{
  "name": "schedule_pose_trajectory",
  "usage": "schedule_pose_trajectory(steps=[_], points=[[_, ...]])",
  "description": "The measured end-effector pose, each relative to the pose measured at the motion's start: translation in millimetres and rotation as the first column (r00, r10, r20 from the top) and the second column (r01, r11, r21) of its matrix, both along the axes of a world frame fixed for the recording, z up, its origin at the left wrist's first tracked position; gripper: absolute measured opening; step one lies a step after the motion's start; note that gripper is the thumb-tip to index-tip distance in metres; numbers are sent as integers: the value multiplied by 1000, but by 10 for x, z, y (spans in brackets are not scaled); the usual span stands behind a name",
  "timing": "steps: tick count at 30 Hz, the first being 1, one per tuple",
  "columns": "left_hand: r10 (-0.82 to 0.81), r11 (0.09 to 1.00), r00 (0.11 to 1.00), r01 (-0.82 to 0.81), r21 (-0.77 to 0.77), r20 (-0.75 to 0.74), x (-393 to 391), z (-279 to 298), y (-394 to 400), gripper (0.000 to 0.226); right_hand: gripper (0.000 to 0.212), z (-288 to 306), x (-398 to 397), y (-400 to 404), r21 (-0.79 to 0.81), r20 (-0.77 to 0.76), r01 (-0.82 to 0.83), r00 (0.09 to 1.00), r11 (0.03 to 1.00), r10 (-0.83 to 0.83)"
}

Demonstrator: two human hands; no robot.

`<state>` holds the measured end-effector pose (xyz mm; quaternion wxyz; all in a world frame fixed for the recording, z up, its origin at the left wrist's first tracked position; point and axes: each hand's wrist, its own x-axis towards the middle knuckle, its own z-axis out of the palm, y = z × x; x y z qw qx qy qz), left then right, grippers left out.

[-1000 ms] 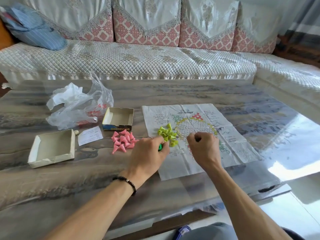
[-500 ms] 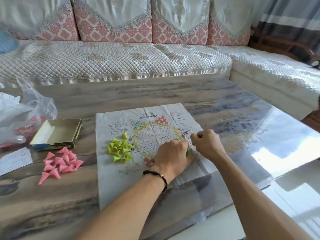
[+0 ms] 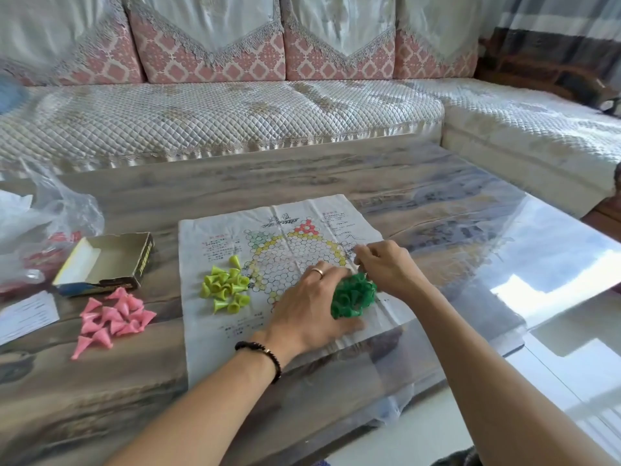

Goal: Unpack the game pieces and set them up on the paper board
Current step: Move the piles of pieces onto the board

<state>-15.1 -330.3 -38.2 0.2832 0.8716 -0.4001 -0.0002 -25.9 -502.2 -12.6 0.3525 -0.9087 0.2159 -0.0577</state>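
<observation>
Both hands' grip on green pieces (image 3: 353, 295).

Box (image 3: 107, 264) left of paper board (image 3: 215, 334).

Green cones (image 3: 353, 295) heaped on creased paper board (image 3: 215, 334)

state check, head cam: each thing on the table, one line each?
paper board: unfolded, flat, creased
dark green pieces: bunched between both hands
yellow-green pieces: loose pile on board
pink pieces: loose pile on table
box: open, empty
plastic bag: crumpled
left hand: holding green bunch
right hand: pinching at it
</observation>
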Motion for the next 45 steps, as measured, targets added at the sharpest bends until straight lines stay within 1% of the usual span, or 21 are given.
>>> schedule_pose_trajectory(steps=[2, 4, 6, 7, 9, 12, 13, 15, 19, 23, 24, 27, 29, 32, 34, 36, 39, 41, 43, 44, 45], points=[[5, 999, 1000, -4, 53, -6, 33, 63, 105, 96, 48, 43, -52, -21, -9, 32, -19, 999, 1000, 19], [22, 987, 1000, -20, 157, -11, 70, 124, 189, 104, 47, 49, -94, -69, -54, 55, -25, 998, 998, 28], [37, 967, 998, -26, 252, -41, 94, 169, 228, 110, 44, 27, -137, -117, -102, 50, -14, 999, 995, 19], [44, 964, 997, -25, 265, -64, 99, 183, 230, 110, 41, 12, -158, -129, -119, 37, -17, 999, 993, 22], [51, 972, 990, -20, 234, -128, 107, 212, 203, 103, 36, -9, -187, -115, -102, 2, -47, 999, 994, 47], [42, 984, 983, -10, 176, -177, 115, 237, 124, 68, 41, -26, -204, -84, -33, -29, -114, 993, 993, 113], [44, 985, 982, -12, 172, -183, 119, 248, 103, 63, 41, -19, -203, -82, -18, -44, -132, 990, 991, 131], [43, 985, 979, -8, 173, -200, 136, 259, 57, 69, 40, 8, -192, -89, 2, -57, -146, 988, 989, 145], [19, 984, 976, 20, 177, -217, 181, 286, 3, 74, 38, 43, -95, -75, -49, 20, -145, 989, 988, 146], [52, 972, 964, 11, 235, -261, 244, 295, 11, 86, 39, 15, 5, -8, -168, -63, -301, 954, 939, 295], [64, 968, 959, 8, 251, -276, 257, 300, 9, 84, 40, 13, 12, -10, -179, -84, -318, 948, 931, 308], [68, 969, 944, 15, 248, -322, 271, 321, -19, 68, 41, 37, -47, -22, -160, -111, -316, 947, 935, 301], [50, 972, 935, 36, 233, -350, 251, 331, -62, 66, 40, 51, -117, -41, -145, -125, -307, 949, 941, 290], [24, 973, 937, 58, 223, -348, 204, 326, -132, 63, 38, 68, -180, -73, -120, -146, -279, 954, 953, 261], [4, 973, 949, 68, 219, -314, 176, 326, -155, 58, 35, 72, -218, -90, -70, -125, -252, 962, 965, 242], [-3, 974, 961, 66, 216, -278, 151, 333, -138, 63, 34, 76, -253, -88, -50, -93, -214, 973, 975, 209], [-7, 979, 965, 60, 194, -262, 133, 342, -22, 81, 37, 88, -283, -48, -117, -26, -176, 984, 977, 174], [-10, 986, 967, 52, 159, -255, 107, 347, 109, 84, 34, 93, -326, 34, -174, 81, -139, 985, 975, 155], [-1, 991, 977, 30, 134, -215, 62, 328, 259, 84, 30, 51, -424, 143, -200, 197, -92, 971, 975, 132], [9, 992, 980, 16, 124, -197, 33, 305, 329, 84, 36, 5, -494, 190, -218, 210, -91, 968, 972, 137], [16, 992, 985, 6, 122, -172, 1, 277, 391, 83, 44, -45, -573, 226, -255, 188, -110, 969, 961, 161]])
